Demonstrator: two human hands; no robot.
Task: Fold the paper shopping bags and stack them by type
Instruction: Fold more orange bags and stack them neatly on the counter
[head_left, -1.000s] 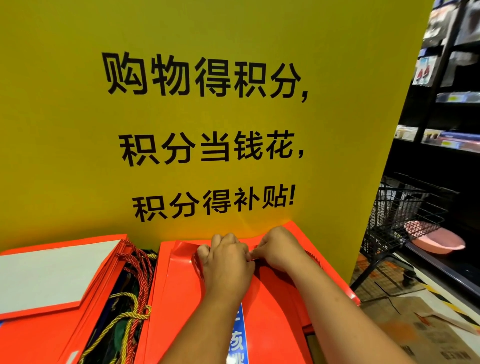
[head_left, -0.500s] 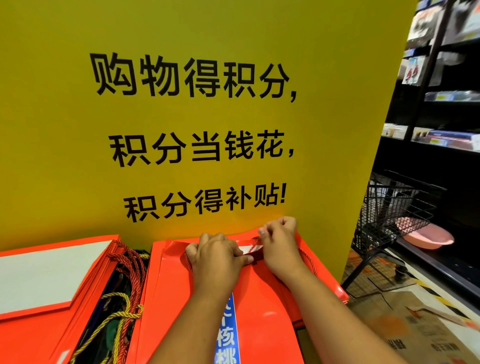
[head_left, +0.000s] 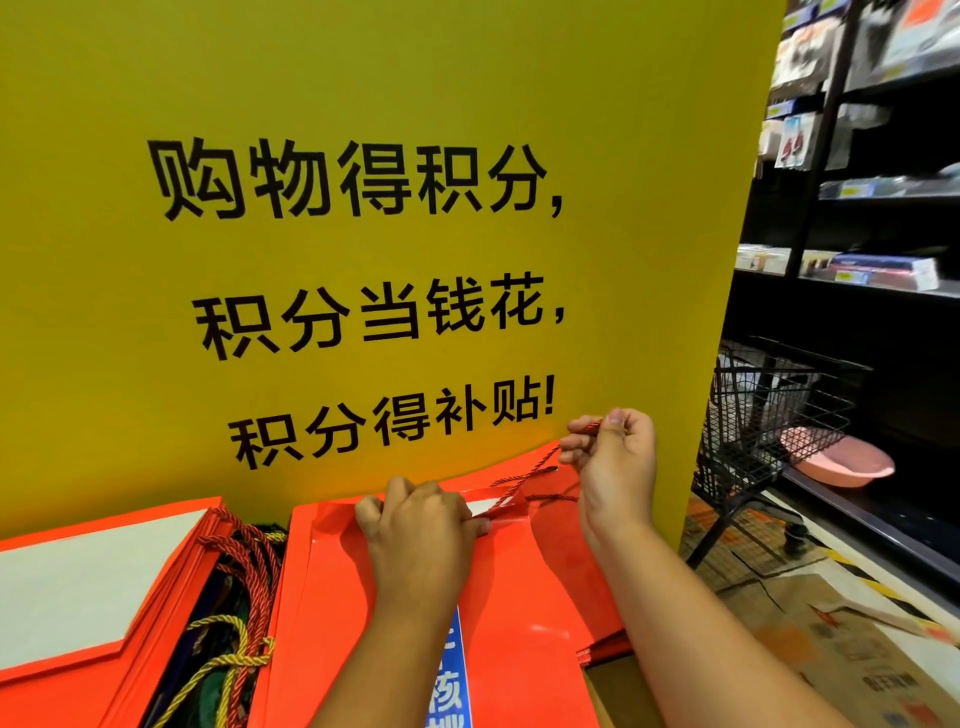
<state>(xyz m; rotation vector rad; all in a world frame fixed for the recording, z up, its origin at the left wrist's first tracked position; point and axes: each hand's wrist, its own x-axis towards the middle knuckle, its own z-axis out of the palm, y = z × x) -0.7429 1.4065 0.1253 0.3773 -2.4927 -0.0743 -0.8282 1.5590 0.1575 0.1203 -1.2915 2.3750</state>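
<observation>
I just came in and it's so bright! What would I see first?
The huge yellow sign with big black writing fills the back. Below it lies a bright red bag: the right hand pinches its cord in the air, and the left hand holds the bag down. A stack of red bags sits at the left.

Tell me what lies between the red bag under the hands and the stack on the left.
A tangle of red, yellow and green cord handles fills the gap between red bag and stack.
</observation>
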